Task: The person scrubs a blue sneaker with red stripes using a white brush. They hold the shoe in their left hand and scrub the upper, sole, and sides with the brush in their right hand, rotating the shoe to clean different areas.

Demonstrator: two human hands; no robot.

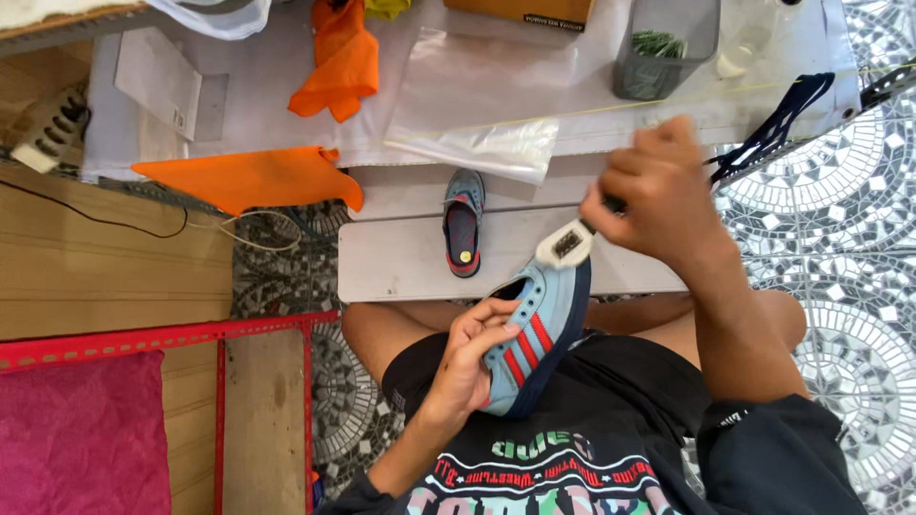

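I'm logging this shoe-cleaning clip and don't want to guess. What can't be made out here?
Head view only:
- Brush handle: hidden inside the right hand, which is motion-blurred.
- Shoe heel and inner side: covered by the left hand.
- Mesh basket contents: too small, cut by the top edge.

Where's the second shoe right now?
Head view, centre: the second shoe lies on the white board, just beyond the held shoe, below the clear plastic bag.

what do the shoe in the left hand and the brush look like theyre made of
Shoe: light blue upper with a matte, soft look, likely suede or synthetic, red stripes and a dark navy sole, probably rubber. Brush in the right hand: pale block head, plastic or wood, with dark bristles; too blurred to be sure.
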